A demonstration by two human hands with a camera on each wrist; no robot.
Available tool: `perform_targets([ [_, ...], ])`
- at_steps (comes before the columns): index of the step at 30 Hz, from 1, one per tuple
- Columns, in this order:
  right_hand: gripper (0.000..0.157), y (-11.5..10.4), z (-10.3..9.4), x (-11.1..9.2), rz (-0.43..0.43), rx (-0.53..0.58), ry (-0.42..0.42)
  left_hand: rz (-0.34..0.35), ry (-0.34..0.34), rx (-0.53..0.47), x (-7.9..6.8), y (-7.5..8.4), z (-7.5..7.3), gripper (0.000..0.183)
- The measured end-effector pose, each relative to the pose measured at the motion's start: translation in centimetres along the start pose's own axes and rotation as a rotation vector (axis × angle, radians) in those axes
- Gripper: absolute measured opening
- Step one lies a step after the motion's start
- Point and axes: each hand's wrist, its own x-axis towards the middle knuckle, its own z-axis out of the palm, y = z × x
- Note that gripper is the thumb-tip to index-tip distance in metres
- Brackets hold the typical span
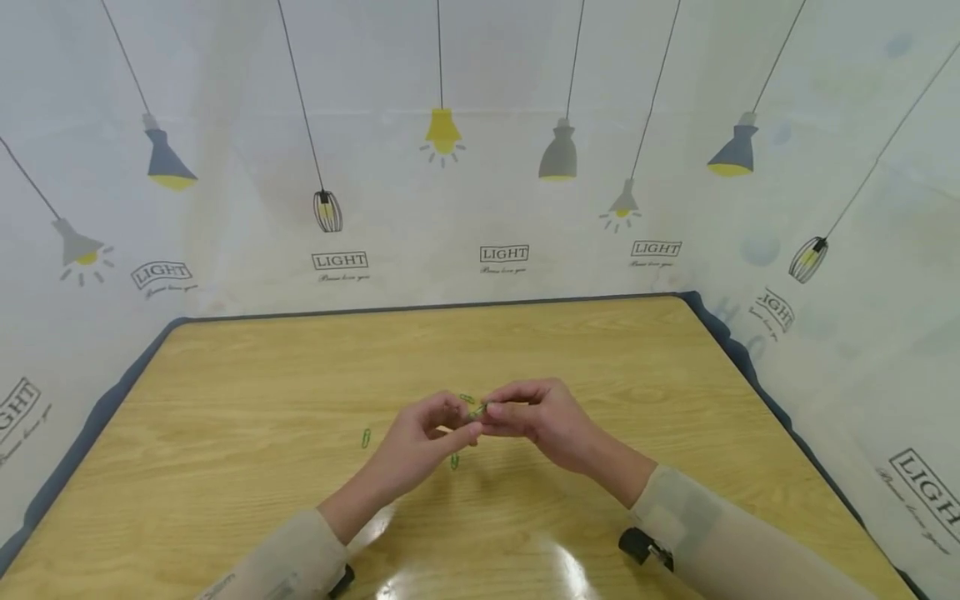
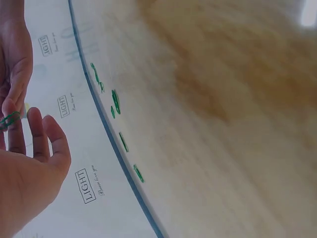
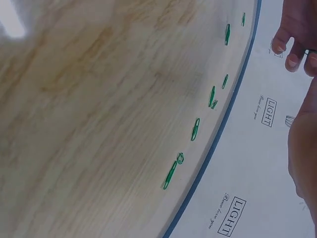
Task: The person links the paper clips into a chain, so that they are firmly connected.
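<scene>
Both hands meet above the middle of the table. My left hand [image 1: 416, 446] pinches green paper clips [image 1: 477, 412] between thumb and index finger; its other fingers are spread loosely in the left wrist view. From the other side, my right hand [image 1: 551, 425] pinches the same small bundle with its thumb and fingertips. In the left wrist view the held green wire [image 2: 10, 119] shows as overlapping loops; whether the clips are linked I cannot tell. Fingers hide part of it. Below the hands lie a loose paper clip [image 1: 454, 461] and, farther off, another paper clip [image 1: 467, 398].
One paper clip [image 1: 366, 437] lies left of the left hand. Several more green clips [image 3: 195, 129] are scattered on the wood-grain table [image 1: 300, 358] in the wrist views. A dark edge [image 1: 420, 308] borders the table, with lamp-printed white sheeting [image 1: 420, 233] around it.
</scene>
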Motion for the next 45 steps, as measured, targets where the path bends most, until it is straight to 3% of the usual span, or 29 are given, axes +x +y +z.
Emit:
perform_targets([
  [6,0.027,-0.4,0.2,0.2,0.008,-0.03,0.013,0.043,0.037,0.054,0.5,0.5,-0.1,0.015],
  [12,0.014,-1.2,-0.4,0.1,0.004,-0.123,0.025,0.083,0.071,0.088,0.9,1.2,-0.4,0.016],
  [17,0.026,-1.9,-2.7,0.2,0.026,-0.404,0.097,0.054,0.087,0.088,1.0,1.2,-0.6,0.018],
  [22,0.029,-1.9,-6.5,0.9,0.036,-0.703,0.191,-0.001,0.095,0.047,1.0,1.1,-0.7,0.021],
  [28,0.035,-1.1,-10.4,1.5,0.093,-0.911,0.13,-0.048,0.096,-0.009,0.9,0.9,-0.7,0.018],
  [37,0.022,0.1,-13.5,1.7,0.278,-0.923,0.011,-0.086,0.104,-0.058,0.9,1.6,-0.3,0.028],
  [45,0.022,0.7,-14.0,1.8,0.273,-0.945,-0.057,-0.145,0.093,-0.049,0.7,2.5,-0.7,0.023],
])
